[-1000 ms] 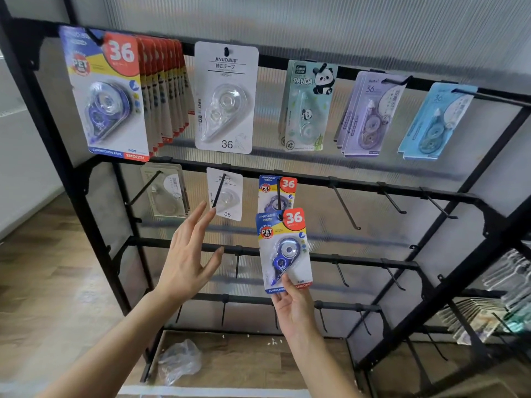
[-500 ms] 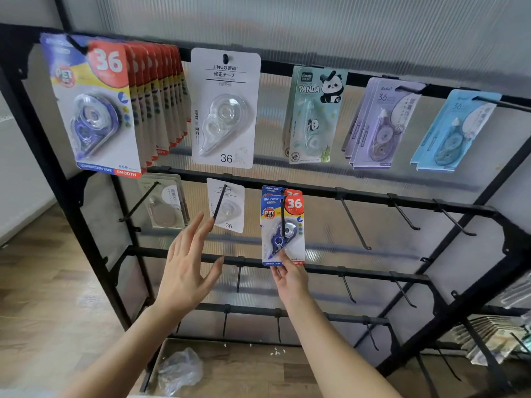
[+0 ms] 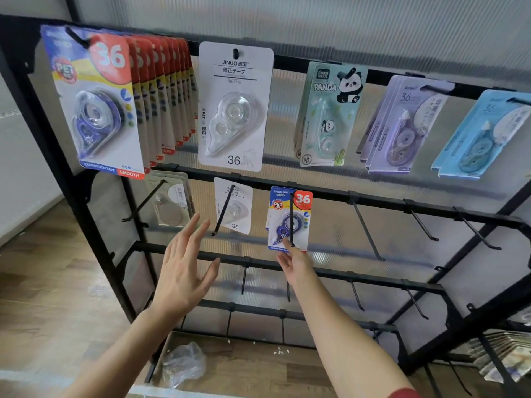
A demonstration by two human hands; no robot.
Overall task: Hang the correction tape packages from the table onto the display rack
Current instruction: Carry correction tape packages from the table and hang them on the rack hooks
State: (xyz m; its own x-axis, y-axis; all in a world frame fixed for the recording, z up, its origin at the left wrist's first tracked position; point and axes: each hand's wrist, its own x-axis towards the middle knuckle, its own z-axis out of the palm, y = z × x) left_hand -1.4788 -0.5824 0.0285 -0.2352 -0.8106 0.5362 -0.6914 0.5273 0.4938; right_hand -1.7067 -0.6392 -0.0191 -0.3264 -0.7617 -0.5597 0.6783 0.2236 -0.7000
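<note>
We log the left hand (image 3: 184, 271) raised in front of the black metal display rack (image 3: 373, 201), palm toward it, fingers straight and spread, holding nothing, and touching nothing that we can see. To its right, the blue-and-red carded correction tape package (image 3: 288, 218) hangs on the second rail, threaded on a black wire peg (image 3: 291, 219) that runs down across its face. The right hand (image 3: 294, 264) reaches up from below, forearm extended, with its fingertips at the card's lower edge. We cannot tell whether they pinch the card or only touch it. We judge the package to be light. The backing card looks stiff but likely to bend at the corners, and the clear blister over the dispenser looks smooth and slippery. The best hold is on the flat lower edge or the sides of the card, keeping the hang hole free.
</note>
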